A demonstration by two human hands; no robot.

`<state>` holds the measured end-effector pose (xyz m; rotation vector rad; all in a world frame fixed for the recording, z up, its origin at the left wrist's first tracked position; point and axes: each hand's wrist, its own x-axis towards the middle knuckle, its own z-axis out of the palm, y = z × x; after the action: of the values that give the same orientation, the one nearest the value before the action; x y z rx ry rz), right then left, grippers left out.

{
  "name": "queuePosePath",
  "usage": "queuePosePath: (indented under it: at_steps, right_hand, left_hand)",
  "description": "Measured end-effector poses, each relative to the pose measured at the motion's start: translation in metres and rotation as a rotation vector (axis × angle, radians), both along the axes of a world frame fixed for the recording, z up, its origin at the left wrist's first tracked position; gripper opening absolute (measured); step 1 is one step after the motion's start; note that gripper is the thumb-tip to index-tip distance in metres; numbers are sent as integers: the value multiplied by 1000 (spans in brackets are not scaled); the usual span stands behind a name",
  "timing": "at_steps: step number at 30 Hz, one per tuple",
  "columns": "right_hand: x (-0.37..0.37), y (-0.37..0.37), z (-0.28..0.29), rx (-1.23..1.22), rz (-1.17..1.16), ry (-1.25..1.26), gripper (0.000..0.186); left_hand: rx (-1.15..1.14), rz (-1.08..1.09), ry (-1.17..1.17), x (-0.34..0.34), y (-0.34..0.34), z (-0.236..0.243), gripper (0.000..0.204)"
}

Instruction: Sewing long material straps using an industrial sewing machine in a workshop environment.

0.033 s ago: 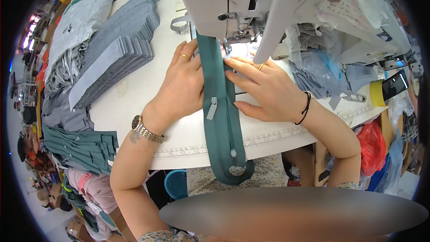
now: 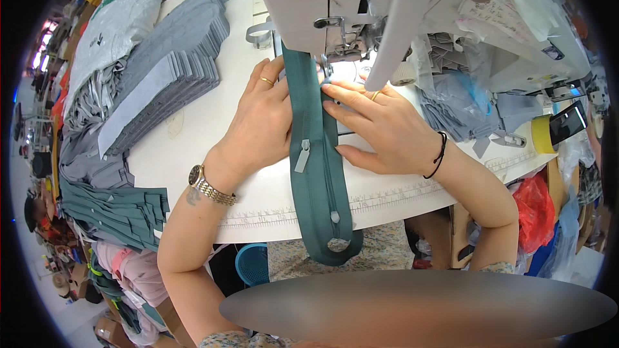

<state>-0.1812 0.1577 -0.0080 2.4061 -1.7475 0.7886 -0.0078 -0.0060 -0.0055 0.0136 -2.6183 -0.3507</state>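
A long dark green zipper (image 2: 307, 109) runs from under the sewing machine's head toward me, and its near end loops over the table's front edge. It carries a grey pull (image 2: 302, 156) and a second pull (image 2: 334, 217) lower down. My left hand (image 2: 261, 116), with a ring and a watch, lies flat left of the zipper, fingers stretched forward; its fingertips and thumb are hidden by the tape. My right hand (image 2: 383, 122) rests open on the right side, fingertips on the zipper's edge close to the lit presser foot (image 2: 327, 67), thumb apart.
Grey cut pieces (image 2: 164, 84) lie stacked at the left, with a pile of green zippers (image 2: 113, 212) nearer me. The white sewing machine (image 2: 290, 6) rises ahead. At the right are bagged grey pieces (image 2: 451, 103), a yellow tape roll (image 2: 543, 134) and a phone (image 2: 569, 122).
The near part of the zipper has shifted very slightly left and away from me. Both hands stay practically in place.
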Motion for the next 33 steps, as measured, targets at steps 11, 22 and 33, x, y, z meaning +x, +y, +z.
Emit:
queuePosePath:
  at_steps: [11,22,33]
  right_hand:
    - [-3,1,2,21,17,34,48]
    - [-1,-6,7,76,55,56,48]
    - [-4,-5,6,-71,62,94,29]
  left_hand:
    - [-70,21,-59,0,-2,-1,54]
    - [-71,419,-1,-2,-40,6,23]
    - [-253,316,-157,19,10,-7,53]
